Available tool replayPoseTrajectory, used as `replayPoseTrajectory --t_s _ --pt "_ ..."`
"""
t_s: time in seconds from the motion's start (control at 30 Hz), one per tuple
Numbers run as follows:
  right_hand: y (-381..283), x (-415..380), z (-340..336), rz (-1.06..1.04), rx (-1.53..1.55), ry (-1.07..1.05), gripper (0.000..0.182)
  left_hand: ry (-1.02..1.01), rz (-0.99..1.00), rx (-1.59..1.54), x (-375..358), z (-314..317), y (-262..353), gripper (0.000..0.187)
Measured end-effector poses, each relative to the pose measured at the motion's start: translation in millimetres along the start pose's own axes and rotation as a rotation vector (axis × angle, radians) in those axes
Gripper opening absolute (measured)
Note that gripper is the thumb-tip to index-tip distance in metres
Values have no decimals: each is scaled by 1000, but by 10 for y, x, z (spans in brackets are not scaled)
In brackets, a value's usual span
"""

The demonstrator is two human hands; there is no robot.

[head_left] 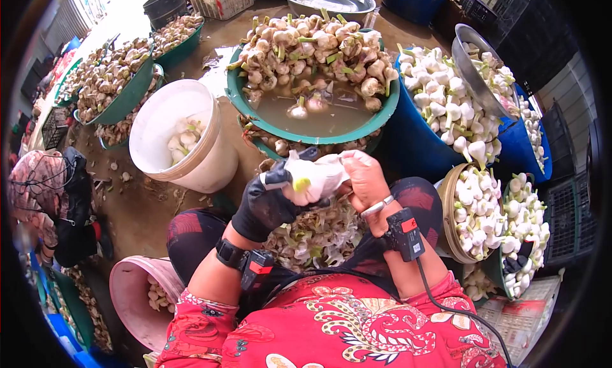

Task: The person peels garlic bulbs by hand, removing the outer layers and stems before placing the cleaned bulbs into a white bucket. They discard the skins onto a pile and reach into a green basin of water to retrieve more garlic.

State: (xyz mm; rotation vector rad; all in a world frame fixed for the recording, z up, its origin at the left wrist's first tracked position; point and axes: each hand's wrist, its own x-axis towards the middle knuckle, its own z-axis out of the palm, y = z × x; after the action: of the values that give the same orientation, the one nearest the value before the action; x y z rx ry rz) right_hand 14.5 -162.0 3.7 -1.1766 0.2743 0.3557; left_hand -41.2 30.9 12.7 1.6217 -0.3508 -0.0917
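My left hand, in a black glove with bare fingertips, is wrapped round a garlic bulb whose cut green stem end faces me. With my bare right hand I pinch the pale outer skin at the bulb's right side. Both hands are above my lap, where a heap of garlic peelings lies between my knees. Just beyond them stands a green tub of murky water, with unpeeled garlic bulbs piled at its far side and a few floating.
On the left a white bucket holds some peeled bulbs; a pink bucket is below it. A blue barrel and a tan bucket, both full of white garlic, stand at right. A person sits at far left.
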Motion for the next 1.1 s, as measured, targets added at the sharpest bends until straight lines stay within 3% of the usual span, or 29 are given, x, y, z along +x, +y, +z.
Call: replayPoseTrajectory --t_s 0.07,0.1,0.13,0.17,0.2,0.27,0.33,0.4,0.43,0.47,0.5,0.53,0.57,0.6,0.63,0.7,0.73,0.8,0.9,0.93,1.0,1.1 --pt "11 169 -46 -120 158 16 10 -36 -366 -1368 29 77 116 52" --pt "-63 219 -106 -133 97 47 11 -85 -271 -1434 7 56 41 53" --pt "-132 254 -180 -147 34 76 12 -90 -278 -1425 -4 -27 10 53" --pt "-101 322 -253 -191 -131 93 13 57 -142 -1114 11 -134 72 53" --pt "-68 348 -323 -172 -309 30 11 194 -3 -796 37 -280 148 54" --pt "-17 283 -366 -125 -600 -224 10 405 -58 -474 98 -831 357 50" --pt "80 330 -430 -114 -924 -334 12 626 -24 280 134 -1399 281 45" --pt "-4 315 -365 -128 -961 -290 12 718 196 1066 166 -1881 -65 42" --pt "-37 326 -338 1 -829 -305 14 635 151 922 286 -1825 -61 42" --pt "-56 333 -318 132 -696 -321 18 626 -74 463 476 -1365 203 38" --pt "-69 335 -308 60 -709 -338 21 427 -48 530 652 -1223 122 35" --pt "-7 407 -354 75 -748 -356 7 245 70 550 862 -1004 29 34" --pt "-14 412 -368 53 -709 -340 12 159 -155 521 1063 -819 -73 38" --pt "-13 408 -381 34 -673 -323 23 50 -33 738 1287 -715 -289 44" --pt "90 478 -441 -125 -780 -348 43 -37 20 936 1490 -625 -421 50" --pt "36 467 -415 -263 -834 -296 38 -183 -321 1102 1881 -444 -500 60" --pt "20 486 -408 -337 -888 -277 36 -227 -255 1148 2020 -502 -783 65" --pt "2 519 -403 -410 -928 -233 28 -358 -319 990 2221 -575 -1094 70" --pt "-61 549 -364 -426 -933 -196 24 -528 -388 1001 2365 -630 -1327 68" --pt "-75 552 -343 -442 -860 -166 23 -537 -396 999 2314 -661 -1371 68" --pt "-151 545 -287 -474 -749 -117 20 -141 -691 13 2143 -669 -1173 60" --pt "-146 533 -213 -441 -547 -96 20 -2 -583 -359 1697 -497 -352 55"
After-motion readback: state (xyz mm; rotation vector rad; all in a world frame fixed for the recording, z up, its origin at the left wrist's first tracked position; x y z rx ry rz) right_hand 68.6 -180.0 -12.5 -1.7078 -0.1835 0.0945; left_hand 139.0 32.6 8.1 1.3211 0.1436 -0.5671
